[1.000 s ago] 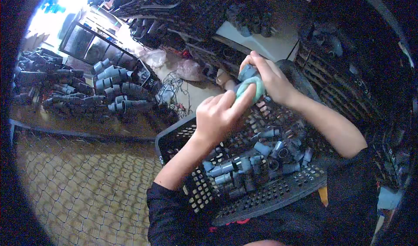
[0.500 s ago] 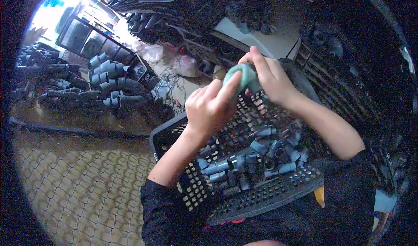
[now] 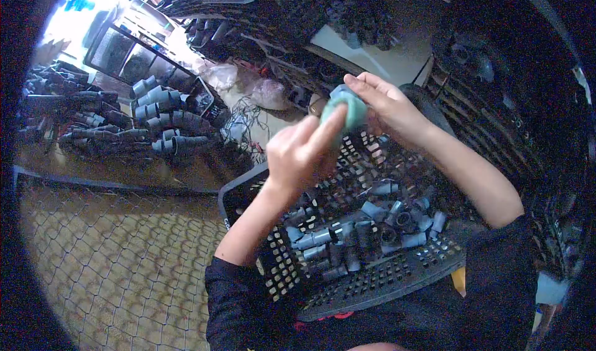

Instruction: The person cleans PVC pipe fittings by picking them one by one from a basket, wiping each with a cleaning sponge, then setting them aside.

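Note:
Over the crate, my left hand (image 3: 299, 152) presses a light green cloth (image 3: 354, 113) with its extended index finger; the other fingers are curled. The cloth is bunched against a grey-blue pipe fitting (image 3: 341, 91), mostly hidden by cloth and fingers. My right hand (image 3: 392, 110) is closed around the fitting from the right side, thumb on top. Below both hands, a black perforated plastic crate (image 3: 372, 295) holds several grey pipe fittings (image 3: 320, 237), lying in a loose heap.
Rows of grey fittings (image 3: 162, 110) are stacked on a brown surface (image 3: 124, 169) at the left. Wire mesh (image 3: 118, 258) covers the lower left. Clear plastic bags (image 3: 267, 93) and tangled wires (image 3: 239, 124) lie beyond the crate. Dark slatted racks (image 3: 484, 124) stand at the right.
The cloth has shifted slightly, and more of the grey-blue fitting shows above it. My right thumb has lowered onto the fitting. My left hand is blurred, its finger still on the cloth.

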`<action>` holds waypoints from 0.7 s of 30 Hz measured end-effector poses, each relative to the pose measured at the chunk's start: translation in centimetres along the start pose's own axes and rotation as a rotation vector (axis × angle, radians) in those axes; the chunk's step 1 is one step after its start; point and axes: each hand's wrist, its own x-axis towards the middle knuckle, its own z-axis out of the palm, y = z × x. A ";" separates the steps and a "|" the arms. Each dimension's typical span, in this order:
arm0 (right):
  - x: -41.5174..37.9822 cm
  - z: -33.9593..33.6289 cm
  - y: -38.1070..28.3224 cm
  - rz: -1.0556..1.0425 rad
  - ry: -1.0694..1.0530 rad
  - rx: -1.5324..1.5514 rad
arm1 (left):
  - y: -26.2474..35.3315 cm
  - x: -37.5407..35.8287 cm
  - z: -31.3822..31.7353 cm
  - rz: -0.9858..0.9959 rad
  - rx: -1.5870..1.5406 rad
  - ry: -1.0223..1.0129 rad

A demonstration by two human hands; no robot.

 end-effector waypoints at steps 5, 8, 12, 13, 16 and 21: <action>0.5 0.6 0.7 -0.035 -0.009 0.077 | 0.6 0.6 -1.2 0.139 0.005 -0.068; -0.2 0.5 0.0 0.079 -0.032 0.177 | -0.1 0.1 0.2 -0.096 -0.119 0.024; -0.2 0.5 -0.4 0.048 -0.043 0.259 | 0.7 -0.2 0.0 -0.050 -0.178 -0.046; -0.3 0.6 -0.7 0.023 -0.043 0.271 | 0.7 0.0 -0.3 0.034 -0.157 -0.075; -0.3 -0.3 -0.6 0.064 -0.106 0.194 | 0.0 0.4 -1.2 0.060 -0.104 -0.113; -0.6 0.2 -1.3 0.081 -0.081 0.145 | -0.3 -0.7 0.7 0.013 -0.206 0.026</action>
